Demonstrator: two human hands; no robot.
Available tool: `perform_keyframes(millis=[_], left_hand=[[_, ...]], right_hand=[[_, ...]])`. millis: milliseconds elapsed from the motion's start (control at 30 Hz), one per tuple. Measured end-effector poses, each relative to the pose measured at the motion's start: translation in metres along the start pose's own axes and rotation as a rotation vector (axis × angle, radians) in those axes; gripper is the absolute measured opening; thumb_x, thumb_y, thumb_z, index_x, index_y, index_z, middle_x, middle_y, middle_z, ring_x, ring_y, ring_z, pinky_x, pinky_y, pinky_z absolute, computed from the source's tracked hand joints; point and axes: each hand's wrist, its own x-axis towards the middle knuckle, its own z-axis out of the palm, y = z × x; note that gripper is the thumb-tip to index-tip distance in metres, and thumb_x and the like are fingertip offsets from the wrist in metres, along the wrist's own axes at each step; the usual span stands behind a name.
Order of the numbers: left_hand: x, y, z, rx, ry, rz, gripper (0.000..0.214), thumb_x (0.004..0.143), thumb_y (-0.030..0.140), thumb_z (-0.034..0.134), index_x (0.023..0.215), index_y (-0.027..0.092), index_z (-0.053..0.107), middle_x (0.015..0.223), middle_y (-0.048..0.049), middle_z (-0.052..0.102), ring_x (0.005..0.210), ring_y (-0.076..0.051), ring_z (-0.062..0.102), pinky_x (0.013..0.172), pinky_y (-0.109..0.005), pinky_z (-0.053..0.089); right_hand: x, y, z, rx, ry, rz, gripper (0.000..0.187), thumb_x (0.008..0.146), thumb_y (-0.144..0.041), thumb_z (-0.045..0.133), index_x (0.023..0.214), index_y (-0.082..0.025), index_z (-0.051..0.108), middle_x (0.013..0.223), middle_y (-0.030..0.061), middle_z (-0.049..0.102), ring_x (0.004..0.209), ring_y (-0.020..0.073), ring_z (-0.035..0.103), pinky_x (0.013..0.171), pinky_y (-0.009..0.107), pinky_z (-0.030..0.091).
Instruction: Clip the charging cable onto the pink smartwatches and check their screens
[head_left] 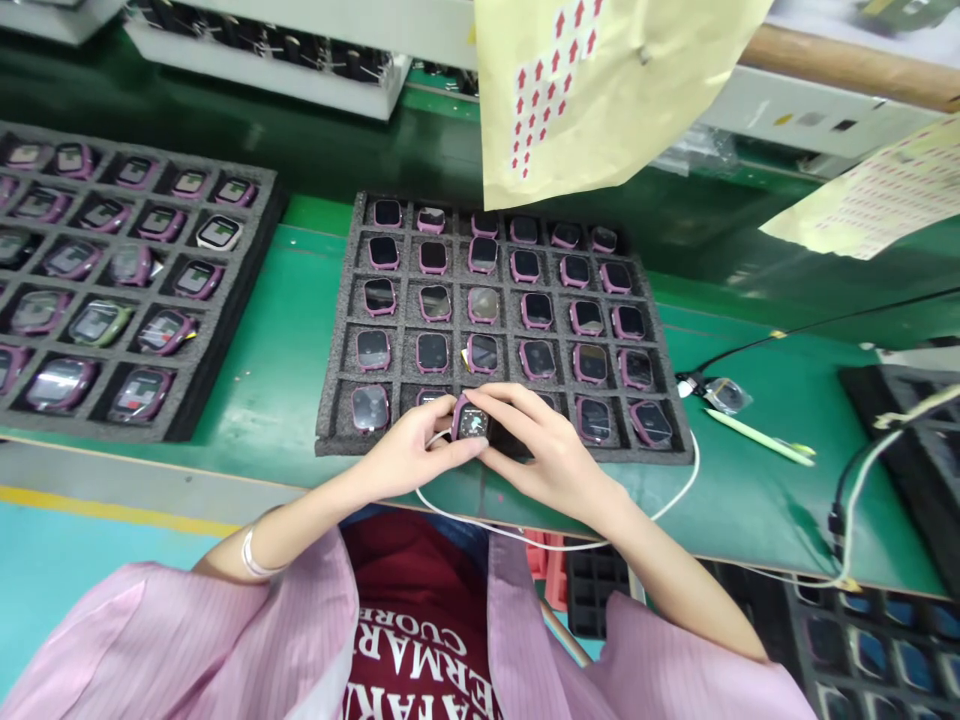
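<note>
Both hands meet over the near edge of the middle foam tray [337, 400]. Left hand [409, 455] and right hand [536, 445] together pinch one pink smartwatch body [471, 420], screen up and lit, fingers closed on its sides. It sits just above the near row of the tray, between the second and fourth pockets from the left.

A white cable [675, 495] runs from under the hands, loops along the tray's near-right corner and goes up to a connector [686, 385] on the green bench mat [285, 330]. Can't tell whether it's plugged into the watch; the fingers hide that end.

The middle tray is a grid of pockets, nearly all filled with pink watch bodies with dark screens.

Far left: second foam tray [217, 330] with more watch bodies, several with film on the screens.

Right of the middle tray: green pen [757, 437] lying on the mat, small clear bag [726, 395] just beside the connector. Far right edge: dark tray [907, 400] with another cable [847, 480] across it.

Hanging above: yellow sheet of red arrow stickers [600, 110], second sticker sheet [877, 200] to the right.

Person wears a pink striped coat [187, 630], white band [251, 555] on the left wrist.
</note>
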Motion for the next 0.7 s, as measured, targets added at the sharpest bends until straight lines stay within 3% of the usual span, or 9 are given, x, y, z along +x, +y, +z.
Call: perform_keyframes(millis=[200, 333, 567, 700], left_hand=[[0.001, 0.002, 0.002, -0.047, 0.082, 0.017, 0.032, 0.082, 0.034, 0.066, 0.106, 0.014, 0.060, 0.097, -0.0062, 0.064, 0.093, -0.020, 0.059, 0.082, -0.029, 0.047], [-0.001, 0.005, 0.000, -0.042, 0.073, 0.014, 0.029, 0.083, 0.034, 0.065, 0.102, 0.013, 0.060, 0.094, -0.0064, 0.064, 0.090, -0.019, 0.058, 0.078, -0.026, 0.047], [-0.007, 0.006, 0.002, -0.122, 0.003, -0.034, 0.032, 0.087, 0.038, 0.059, 0.108, 0.015, 0.055, 0.092, -0.0045, 0.060, 0.085, -0.016, 0.058, 0.080, -0.026, 0.048], [-0.009, 0.003, 0.002, -0.103, -0.010, -0.019, 0.034, 0.090, 0.041, 0.053, 0.115, 0.018, 0.048, 0.091, -0.0028, 0.054, 0.074, -0.014, 0.052, 0.070, -0.025, 0.047]], right_hand=[[0.004, -0.003, 0.008, 0.092, 0.085, 0.005, 0.045, 0.089, -0.015, 0.058, 0.133, -0.020, 0.049, 0.120, 0.0122, 0.054, 0.110, 0.0240, 0.057, 0.094, 0.038, 0.052], [0.005, -0.002, 0.008, 0.145, 0.101, 0.010, 0.044, 0.089, -0.017, 0.060, 0.131, -0.020, 0.050, 0.115, 0.0113, 0.055, 0.106, 0.0234, 0.057, 0.091, 0.039, 0.052], [0.004, -0.004, 0.008, 0.294, 0.044, 0.062, 0.050, 0.087, -0.023, 0.066, 0.133, -0.019, 0.048, 0.091, 0.0053, 0.056, 0.075, 0.0179, 0.055, 0.070, 0.033, 0.053], [0.002, -0.007, 0.007, 0.332, -0.049, 0.118, 0.056, 0.090, -0.024, 0.063, 0.140, -0.023, 0.039, 0.105, 0.0070, 0.060, 0.073, 0.0163, 0.056, 0.069, 0.032, 0.053]])
